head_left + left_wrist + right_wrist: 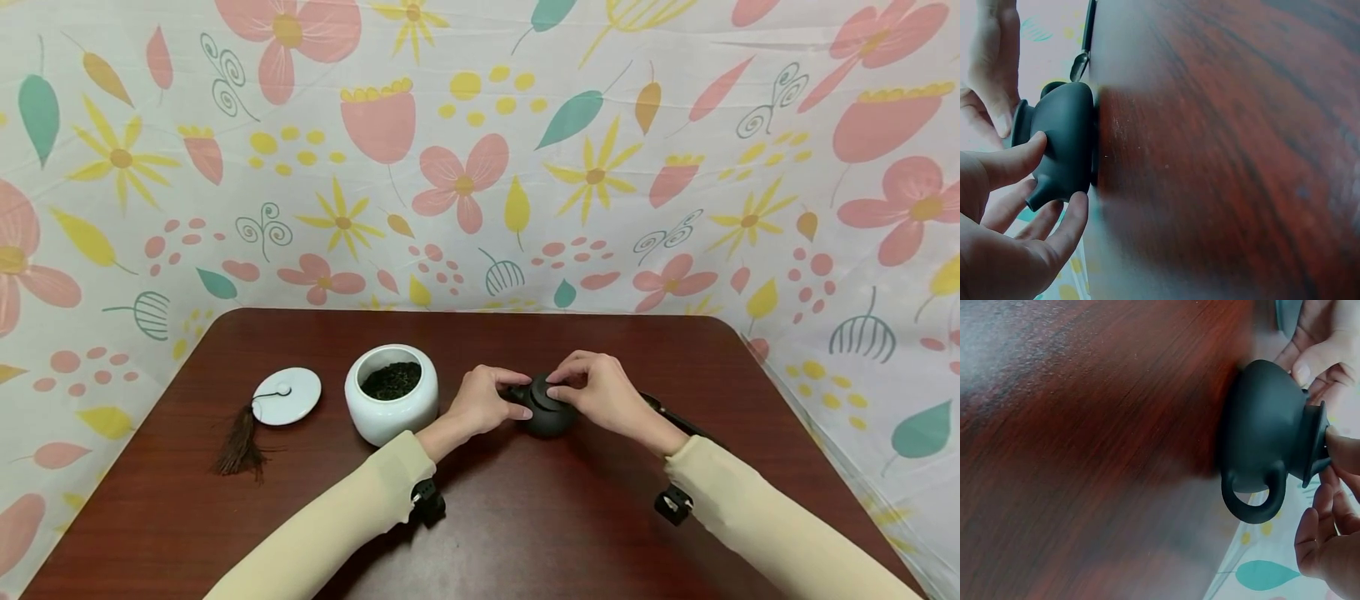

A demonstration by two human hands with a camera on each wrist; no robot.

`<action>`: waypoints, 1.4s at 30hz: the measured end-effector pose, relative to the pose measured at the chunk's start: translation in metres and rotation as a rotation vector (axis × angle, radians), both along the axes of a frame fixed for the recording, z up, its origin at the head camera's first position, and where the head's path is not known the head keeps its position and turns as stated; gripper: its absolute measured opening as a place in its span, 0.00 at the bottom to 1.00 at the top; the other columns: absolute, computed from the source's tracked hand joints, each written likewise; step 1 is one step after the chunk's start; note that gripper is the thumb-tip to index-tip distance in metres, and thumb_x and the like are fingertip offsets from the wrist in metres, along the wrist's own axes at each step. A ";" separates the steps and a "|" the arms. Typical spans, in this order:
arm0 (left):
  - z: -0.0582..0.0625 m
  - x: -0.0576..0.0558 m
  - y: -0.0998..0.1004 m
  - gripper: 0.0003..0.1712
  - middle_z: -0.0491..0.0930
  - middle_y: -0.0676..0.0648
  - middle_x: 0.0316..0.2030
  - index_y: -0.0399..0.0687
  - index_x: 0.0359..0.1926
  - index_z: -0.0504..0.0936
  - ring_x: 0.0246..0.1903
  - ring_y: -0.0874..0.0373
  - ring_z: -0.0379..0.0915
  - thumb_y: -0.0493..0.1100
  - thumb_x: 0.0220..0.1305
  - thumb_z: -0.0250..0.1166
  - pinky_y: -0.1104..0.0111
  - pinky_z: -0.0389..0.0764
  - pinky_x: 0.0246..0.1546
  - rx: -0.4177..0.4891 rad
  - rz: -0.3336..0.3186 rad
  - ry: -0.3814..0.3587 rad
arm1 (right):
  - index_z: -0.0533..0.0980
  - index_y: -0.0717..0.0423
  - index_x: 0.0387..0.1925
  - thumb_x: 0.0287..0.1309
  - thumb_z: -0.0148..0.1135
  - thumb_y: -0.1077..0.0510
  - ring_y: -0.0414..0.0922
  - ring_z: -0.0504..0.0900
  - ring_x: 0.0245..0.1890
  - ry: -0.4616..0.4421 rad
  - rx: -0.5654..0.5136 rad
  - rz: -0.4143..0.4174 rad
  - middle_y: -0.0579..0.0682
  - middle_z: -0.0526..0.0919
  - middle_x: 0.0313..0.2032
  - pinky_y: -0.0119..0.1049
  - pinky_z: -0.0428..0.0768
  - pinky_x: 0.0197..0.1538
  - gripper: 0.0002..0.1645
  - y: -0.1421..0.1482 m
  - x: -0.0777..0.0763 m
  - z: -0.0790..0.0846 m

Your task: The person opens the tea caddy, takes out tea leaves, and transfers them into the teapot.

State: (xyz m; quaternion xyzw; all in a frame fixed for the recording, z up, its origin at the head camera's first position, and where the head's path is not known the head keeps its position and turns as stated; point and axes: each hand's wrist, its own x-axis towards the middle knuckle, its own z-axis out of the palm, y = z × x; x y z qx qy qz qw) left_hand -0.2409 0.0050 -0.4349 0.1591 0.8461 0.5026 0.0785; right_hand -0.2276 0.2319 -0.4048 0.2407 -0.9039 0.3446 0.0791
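A small black teapot (pixel 551 422) stands upright on the table, its spout toward the left hand and its looped handle (pixel 1260 515) on the right side. My left hand (pixel 480 402) holds the pot on the spout side, thumb on the body and fingers around the spout (pixel 1038 195). My right hand (pixel 603 398) pinches the teapot's black lid (pixel 1319 440) at the top of the pot. Whether the lid sits fully down on the opening I cannot tell. The right fingertips partly cover it.
Left of the pot is a white jar (pixel 393 421) holding dark tea leaves (pixel 392 381). Farther left lies a white lid (pixel 292 404) with a brown tassel (pixel 242 442). A thin dark scoop (pixel 1080 64) lies on the right, partly behind the right forearm. Patterned cloth (pixel 465 192) hangs behind the table.
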 end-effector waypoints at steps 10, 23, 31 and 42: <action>0.000 -0.001 0.000 0.27 0.89 0.53 0.49 0.52 0.54 0.92 0.50 0.57 0.85 0.37 0.51 0.85 0.60 0.81 0.55 0.001 0.002 -0.010 | 0.91 0.53 0.39 0.58 0.79 0.64 0.42 0.78 0.34 -0.023 0.023 -0.002 0.43 0.86 0.37 0.38 0.76 0.35 0.07 -0.002 -0.003 -0.001; -0.001 0.000 0.000 0.27 0.89 0.52 0.48 0.51 0.54 0.92 0.51 0.56 0.85 0.37 0.50 0.86 0.59 0.81 0.56 0.011 0.002 -0.003 | 0.91 0.54 0.38 0.58 0.79 0.64 0.43 0.82 0.37 -0.033 0.017 0.001 0.43 0.86 0.37 0.39 0.79 0.38 0.07 -0.003 -0.005 -0.006; -0.001 0.000 0.000 0.27 0.89 0.52 0.49 0.52 0.55 0.92 0.51 0.57 0.85 0.37 0.52 0.85 0.60 0.81 0.55 0.003 0.001 -0.009 | 0.91 0.53 0.41 0.59 0.79 0.63 0.46 0.84 0.42 -0.091 -0.083 0.045 0.45 0.88 0.40 0.40 0.82 0.41 0.08 0.005 -0.009 -0.013; -0.002 -0.001 0.000 0.26 0.89 0.52 0.48 0.51 0.53 0.92 0.50 0.56 0.85 0.37 0.51 0.86 0.59 0.81 0.55 0.018 0.001 0.001 | 0.91 0.56 0.44 0.59 0.78 0.63 0.51 0.83 0.46 -0.221 -0.198 0.153 0.50 0.88 0.42 0.43 0.83 0.45 0.10 0.014 -0.019 -0.015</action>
